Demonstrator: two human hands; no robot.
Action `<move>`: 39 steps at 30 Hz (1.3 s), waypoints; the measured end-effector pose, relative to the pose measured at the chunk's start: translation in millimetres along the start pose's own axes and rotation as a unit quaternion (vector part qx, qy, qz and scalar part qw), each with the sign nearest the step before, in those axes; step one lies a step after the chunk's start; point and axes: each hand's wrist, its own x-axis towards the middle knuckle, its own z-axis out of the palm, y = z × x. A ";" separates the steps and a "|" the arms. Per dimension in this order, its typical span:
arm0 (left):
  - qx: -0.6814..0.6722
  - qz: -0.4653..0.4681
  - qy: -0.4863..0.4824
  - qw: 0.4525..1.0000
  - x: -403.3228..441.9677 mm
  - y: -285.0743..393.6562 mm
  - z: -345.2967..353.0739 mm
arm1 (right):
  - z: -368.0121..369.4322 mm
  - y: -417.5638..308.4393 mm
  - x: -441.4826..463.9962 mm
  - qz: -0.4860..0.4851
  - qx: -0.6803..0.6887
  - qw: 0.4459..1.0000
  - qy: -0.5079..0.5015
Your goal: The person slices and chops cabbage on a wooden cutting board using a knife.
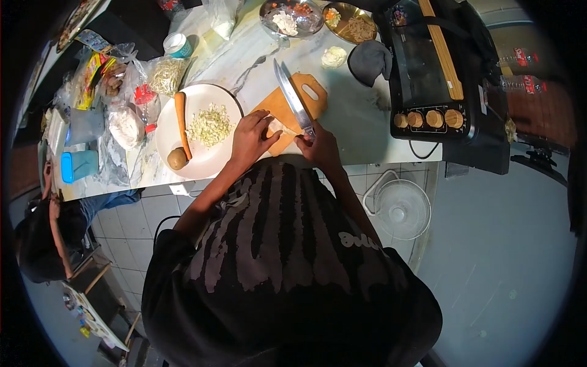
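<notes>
My right hand [318,147] is closed around the handle of a large kitchen knife [291,95]. Its long blade points away from me, across a wooden cutting board [273,101]. On the board's left side, my left hand [249,138] has its fingers bent over a pale piece of food [275,126], partly hidden and too small to name. Left of that hand, a large white plate [166,128] holds a heap of chopped pale-green vegetable [210,125], a carrot [181,120] and a round brown potato [177,159].
A black toaster oven [422,61] stands at the right, beside a dark cloth [370,62]. Metal trays [264,24] with chopped food sit at the back. Plastic bags [166,74] and a blue-lidded container [79,166] crowd the left. Another person [46,235] is at far left.
</notes>
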 end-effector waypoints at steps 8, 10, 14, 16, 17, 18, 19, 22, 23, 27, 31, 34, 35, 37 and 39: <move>-0.078 -0.039 0.040 0.995 -1.5 2.0 -10.7 | -29.4 5.2 -40.8 -0.089 -0.036 0.995 0.004; -0.097 -0.083 0.076 0.989 -2.2 -1.9 -15.6 | -37.1 9.8 -46.1 -0.089 -0.070 0.993 -0.037; -0.128 -0.126 0.114 0.977 9.0 9.9 -29.3 | -38.6 13.8 -49.1 -0.085 -0.126 0.984 -0.095; -0.110 -0.107 0.058 0.986 10.7 0.8 -34.1 | -38.1 11.9 -47.6 -0.077 -0.126 0.983 -0.108; -0.092 -0.088 0.003 0.992 11.8 -5.9 -36.5 | -37.6 10.9 -46.8 -0.070 -0.127 0.982 -0.121; -0.088 -0.074 -0.008 0.993 13.2 -11.9 -36.1 | -36.2 10.8 -45.9 -0.071 -0.126 0.982 -0.122; -0.086 -0.075 -0.009 0.993 14.0 -15.8 -35.1 | -34.5 10.4 -45.4 -0.079 -0.133 0.981 -0.118; -0.099 -0.082 -0.015 0.992 16.1 -21.0 -34.5 | -30.0 9.0 -44.2 -0.084 -0.143 0.980 -0.113; -0.106 -0.092 -0.021 0.990 16.8 -21.6 -34.2 | -28.8 8.5 -43.5 -0.080 -0.147 0.980 -0.110; -0.115 -0.104 -0.046 0.987 18.9 -22.3 -34.2 | -21.5 12.5 -45.1 -0.071 -0.119 0.986 -0.092; -0.095 -0.096 -0.061 0.989 20.6 -24.3 -35.2 | -18.4 13.7 -48.7 -0.045 -0.123 0.987 -0.098; -0.107 -0.101 -0.071 0.987 20.9 -24.5 -35.1 | -18.5 11.0 -50.3 -0.031 -0.109 0.988 -0.107; -0.106 -0.102 -0.071 0.986 21.9 -24.0 -34.9 | -18.6 9.9 -50.5 -0.028 -0.103 0.989 -0.107; -0.105 -0.104 -0.074 0.986 21.9 -24.3 -34.5 | -17.0 10.7 -51.5 -0.023 -0.103 0.989 -0.101; -0.102 -0.109 -0.078 0.986 22.6 -25.7 -34.4 | -15.3 11.1 -51.6 -0.020 -0.104 0.990 -0.095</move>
